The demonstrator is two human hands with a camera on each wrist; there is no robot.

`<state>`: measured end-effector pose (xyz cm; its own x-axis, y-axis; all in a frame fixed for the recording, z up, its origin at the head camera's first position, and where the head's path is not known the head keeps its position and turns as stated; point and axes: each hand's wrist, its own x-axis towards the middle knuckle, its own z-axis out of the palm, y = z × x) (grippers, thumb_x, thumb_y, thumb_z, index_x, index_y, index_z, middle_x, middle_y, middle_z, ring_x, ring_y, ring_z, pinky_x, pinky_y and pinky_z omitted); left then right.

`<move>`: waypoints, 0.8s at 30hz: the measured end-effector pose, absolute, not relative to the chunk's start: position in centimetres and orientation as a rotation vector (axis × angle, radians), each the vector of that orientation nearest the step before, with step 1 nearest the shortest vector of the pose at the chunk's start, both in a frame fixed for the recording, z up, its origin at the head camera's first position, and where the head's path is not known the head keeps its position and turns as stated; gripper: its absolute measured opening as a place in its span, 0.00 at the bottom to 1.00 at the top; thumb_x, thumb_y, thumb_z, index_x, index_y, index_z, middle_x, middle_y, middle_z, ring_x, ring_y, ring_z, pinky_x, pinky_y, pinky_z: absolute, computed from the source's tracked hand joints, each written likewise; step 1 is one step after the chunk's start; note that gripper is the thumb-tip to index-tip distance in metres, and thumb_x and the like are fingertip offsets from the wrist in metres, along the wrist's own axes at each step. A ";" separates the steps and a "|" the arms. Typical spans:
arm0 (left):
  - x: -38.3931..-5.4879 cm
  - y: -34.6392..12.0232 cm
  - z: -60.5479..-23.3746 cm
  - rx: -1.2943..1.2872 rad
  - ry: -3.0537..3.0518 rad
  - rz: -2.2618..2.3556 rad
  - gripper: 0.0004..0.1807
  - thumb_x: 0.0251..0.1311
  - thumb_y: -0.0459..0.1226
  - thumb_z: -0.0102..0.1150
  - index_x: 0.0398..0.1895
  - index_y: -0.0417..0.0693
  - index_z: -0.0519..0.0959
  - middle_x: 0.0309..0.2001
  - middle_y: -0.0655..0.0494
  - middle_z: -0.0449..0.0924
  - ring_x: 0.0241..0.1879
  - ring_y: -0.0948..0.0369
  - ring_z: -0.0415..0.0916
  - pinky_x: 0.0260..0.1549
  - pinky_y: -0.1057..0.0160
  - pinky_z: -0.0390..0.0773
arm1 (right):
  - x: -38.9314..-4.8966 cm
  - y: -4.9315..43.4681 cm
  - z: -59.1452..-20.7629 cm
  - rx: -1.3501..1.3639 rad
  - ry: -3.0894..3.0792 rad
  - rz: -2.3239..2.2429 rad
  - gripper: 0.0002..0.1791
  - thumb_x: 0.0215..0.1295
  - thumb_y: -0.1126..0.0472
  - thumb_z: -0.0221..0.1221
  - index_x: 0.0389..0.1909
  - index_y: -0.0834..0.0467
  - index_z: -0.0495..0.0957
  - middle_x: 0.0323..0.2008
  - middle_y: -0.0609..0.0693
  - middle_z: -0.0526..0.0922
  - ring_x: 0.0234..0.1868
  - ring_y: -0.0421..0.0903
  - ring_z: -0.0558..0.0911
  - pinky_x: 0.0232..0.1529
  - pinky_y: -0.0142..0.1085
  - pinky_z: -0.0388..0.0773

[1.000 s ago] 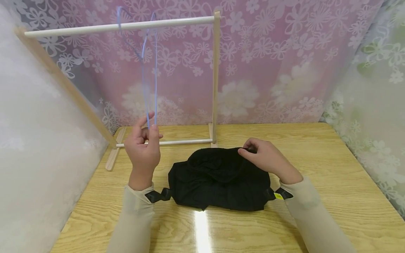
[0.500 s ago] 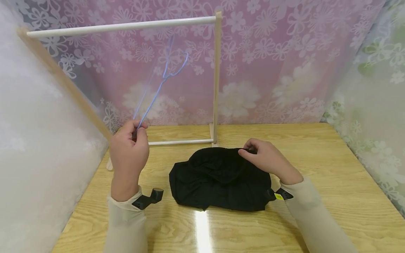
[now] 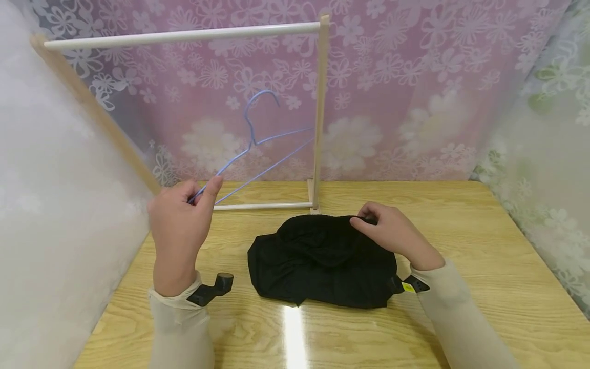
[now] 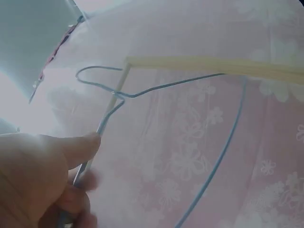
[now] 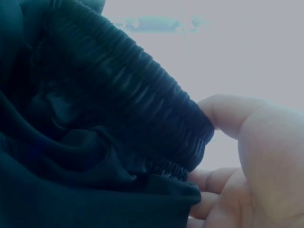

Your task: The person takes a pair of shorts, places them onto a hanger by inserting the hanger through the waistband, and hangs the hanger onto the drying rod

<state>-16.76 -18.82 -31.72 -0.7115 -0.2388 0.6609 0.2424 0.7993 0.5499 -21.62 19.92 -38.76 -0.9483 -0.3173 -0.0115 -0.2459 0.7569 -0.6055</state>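
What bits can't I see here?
Hanger: head view, far corner behind the right-side post; near end covered by the left hand.
Left-side post: head view, bottom behind that hand.
Right hand: right wrist view, some fingertips behind the black cloth.
Black cloth: same view, cut off at left edge.

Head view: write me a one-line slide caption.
Left hand grips a blue hanger while the right hand holds a black cloth lying on a wood-grain table.

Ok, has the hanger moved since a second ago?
Yes: in the head view, its hook sits lower, below the white top bar, and nearer the right post.
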 end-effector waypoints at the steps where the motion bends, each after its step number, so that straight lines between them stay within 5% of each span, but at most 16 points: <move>1: -16.7 -19.0 -31.7 -0.028 -2.215 -0.805 0.28 0.69 0.55 0.64 0.17 0.45 0.81 0.10 0.56 0.56 0.16 0.55 0.53 0.26 0.59 0.57 | -21.6 19.9 -38.8 -0.455 2.837 -0.956 0.23 0.75 0.36 0.56 0.49 0.52 0.81 0.47 0.50 0.84 0.42 0.47 0.80 0.47 0.48 0.76; 2: -16.7 -19.1 -31.6 -0.048 -2.213 -0.799 0.24 0.69 0.54 0.64 0.24 0.45 0.87 0.09 0.56 0.59 0.16 0.56 0.55 0.26 0.59 0.61 | -21.6 19.9 -38.7 -0.455 2.837 -0.958 0.23 0.75 0.36 0.56 0.50 0.52 0.81 0.47 0.50 0.84 0.43 0.47 0.80 0.47 0.48 0.76; 5: -16.3 -19.4 -31.2 -0.097 -2.220 -0.802 0.16 0.72 0.49 0.62 0.44 0.49 0.92 0.13 0.54 0.75 0.19 0.55 0.70 0.50 0.55 0.73 | -21.6 19.9 -38.7 -0.452 2.835 -0.966 0.24 0.74 0.36 0.56 0.50 0.52 0.81 0.48 0.50 0.84 0.43 0.47 0.80 0.47 0.48 0.76; 8: -15.8 -19.4 -30.9 -0.110 -2.234 -0.808 0.13 0.75 0.42 0.60 0.47 0.46 0.90 0.26 0.51 0.86 0.30 0.53 0.82 0.70 0.42 0.58 | -21.6 19.9 -38.7 -0.451 2.833 -0.966 0.23 0.75 0.36 0.56 0.50 0.52 0.81 0.47 0.50 0.84 0.42 0.47 0.79 0.47 0.47 0.76; 13: -15.1 -19.4 -30.7 -0.028 -2.264 -0.827 0.08 0.69 0.39 0.60 0.34 0.47 0.84 0.25 0.52 0.80 0.34 0.55 0.71 0.69 0.46 0.49 | -21.8 20.0 -39.0 -0.450 2.831 -0.966 0.23 0.74 0.36 0.56 0.49 0.52 0.81 0.46 0.49 0.83 0.40 0.46 0.78 0.46 0.46 0.75; 16: -14.1 -19.4 -30.3 0.029 -2.316 -0.839 0.16 0.65 0.47 0.64 0.24 0.50 0.76 0.22 0.55 0.70 0.33 0.56 0.61 0.63 0.47 0.45 | -22.0 19.9 -39.2 -0.456 2.828 -0.969 0.23 0.74 0.36 0.57 0.48 0.52 0.81 0.46 0.49 0.84 0.40 0.46 0.78 0.46 0.46 0.75; 19: -12.8 -19.3 -29.8 0.024 -2.352 -0.838 0.24 0.63 0.54 0.70 0.19 0.52 0.73 0.22 0.56 0.68 0.32 0.56 0.60 0.61 0.47 0.46 | -22.2 19.9 -39.2 -0.461 2.830 -0.967 0.22 0.74 0.36 0.57 0.48 0.51 0.81 0.46 0.49 0.84 0.40 0.46 0.79 0.46 0.46 0.75; 24: -12.7 -18.5 -29.6 -0.144 -2.248 -0.814 0.13 0.58 0.49 0.77 0.25 0.52 0.87 0.17 0.60 0.65 0.27 0.62 0.60 0.62 0.50 0.50 | -22.3 20.2 -39.1 -0.462 2.846 -0.969 0.22 0.74 0.36 0.57 0.47 0.51 0.81 0.45 0.48 0.84 0.40 0.46 0.79 0.46 0.46 0.75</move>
<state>-12.67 -18.45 -29.58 -0.7278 -0.1328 0.6728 0.3289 0.7933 0.5124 -22.30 20.17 -39.14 -0.9490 -0.3153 0.0029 -0.2516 0.7517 -0.6097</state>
